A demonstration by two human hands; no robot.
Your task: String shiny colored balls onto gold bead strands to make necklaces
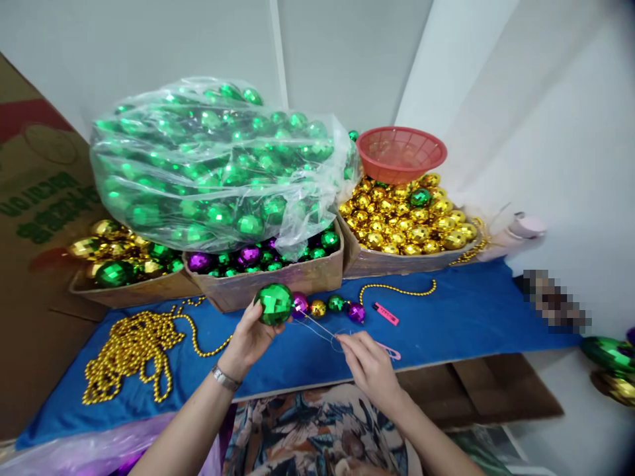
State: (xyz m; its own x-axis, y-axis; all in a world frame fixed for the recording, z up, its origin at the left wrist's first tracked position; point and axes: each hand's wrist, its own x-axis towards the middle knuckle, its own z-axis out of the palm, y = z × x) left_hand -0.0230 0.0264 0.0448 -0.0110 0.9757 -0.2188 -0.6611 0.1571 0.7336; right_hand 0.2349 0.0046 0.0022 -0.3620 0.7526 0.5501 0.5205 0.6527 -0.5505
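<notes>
My left hand (251,338), with a metal bracelet at the wrist, is closed around a large shiny green faceted ball (276,304). Beside that ball, a row of smaller balls lies on the blue cloth: a purple ball (299,305), a gold ball (318,308), a green ball (336,303) and another purple ball (356,312). My right hand (368,363) pinches a thin pale thread (317,324), which runs toward the green ball and loops loosely near my fingertips. Whether a needle is on the thread, I cannot tell. Partly behind the right hand lies a pink looped tool (391,352).
Gold bead strings (131,350) are heaped at left on the blue cloth (446,324). A small pink item (385,314) lies at right. Behind stand a cardboard box (268,281) of balls under a clear bag (223,165), a box of gold balls (411,225) and a red basket (401,149).
</notes>
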